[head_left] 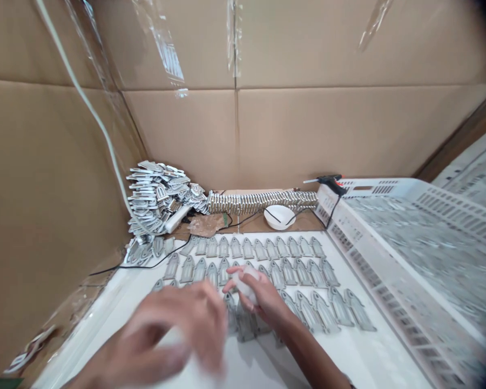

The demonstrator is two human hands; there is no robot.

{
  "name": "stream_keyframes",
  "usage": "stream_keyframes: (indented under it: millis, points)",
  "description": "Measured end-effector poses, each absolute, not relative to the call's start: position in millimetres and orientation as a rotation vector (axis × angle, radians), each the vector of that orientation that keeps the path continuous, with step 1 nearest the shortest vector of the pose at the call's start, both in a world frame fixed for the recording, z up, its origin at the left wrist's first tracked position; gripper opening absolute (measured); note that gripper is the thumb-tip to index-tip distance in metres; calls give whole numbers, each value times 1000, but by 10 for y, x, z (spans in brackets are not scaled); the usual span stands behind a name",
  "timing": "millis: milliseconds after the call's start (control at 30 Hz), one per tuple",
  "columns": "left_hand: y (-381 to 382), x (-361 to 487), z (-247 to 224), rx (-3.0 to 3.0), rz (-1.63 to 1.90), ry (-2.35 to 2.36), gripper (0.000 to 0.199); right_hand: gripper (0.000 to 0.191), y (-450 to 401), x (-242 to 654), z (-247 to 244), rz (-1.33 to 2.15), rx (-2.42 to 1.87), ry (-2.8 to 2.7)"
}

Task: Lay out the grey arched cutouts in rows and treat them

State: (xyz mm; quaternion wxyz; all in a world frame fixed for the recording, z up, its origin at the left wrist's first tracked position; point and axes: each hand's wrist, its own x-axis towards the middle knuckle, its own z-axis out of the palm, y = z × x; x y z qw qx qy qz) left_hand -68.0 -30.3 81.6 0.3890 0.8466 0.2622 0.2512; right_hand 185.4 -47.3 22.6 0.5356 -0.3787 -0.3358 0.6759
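Observation:
My right hand (263,294) is closed around a whitish, translucent lump (246,283), whose exact kind I cannot make out. It hovers over rows of grey, pointed-arch pieces (306,309) laid out on a white board (267,362). Closer to the camera and to the left, my left hand (174,329) is raised and blurred by motion. Its thumb and fingers are curved but apart, and no object shows between them. Both hands hide some of the pieces in the nearest rows.
A pile of similar pieces (157,197) leans at the back left, beside a standing row (263,202). A white bowl (279,217) sits behind the board. On the right, a white crate (372,270) holds many pieces, with a glue gun (332,183) on its corner. Cardboard walls (308,129) enclose the area.

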Motion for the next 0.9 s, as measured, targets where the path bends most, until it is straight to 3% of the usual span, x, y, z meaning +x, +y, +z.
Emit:
stream_keyframes:
  millis: [100,200,567,767,900]
  points:
    - [66,-58,919,2193,626,742,22,41,-472,1838,233,1564,-946,-797]
    - [222,257,731,2076,623,868,23,37,-470,1818,221,1488,-1030,-836]
    - [275,186,288,1507,632,740,28,35,-486,1825,166,1502,-1083,-999]
    - [262,208,211,1395,693,799,41,32,-462,1824,145,1436,-1094,-966]
    - [247,205,149,1422,681,811,37,25,-460,1813,142,1343,-1180,-966]
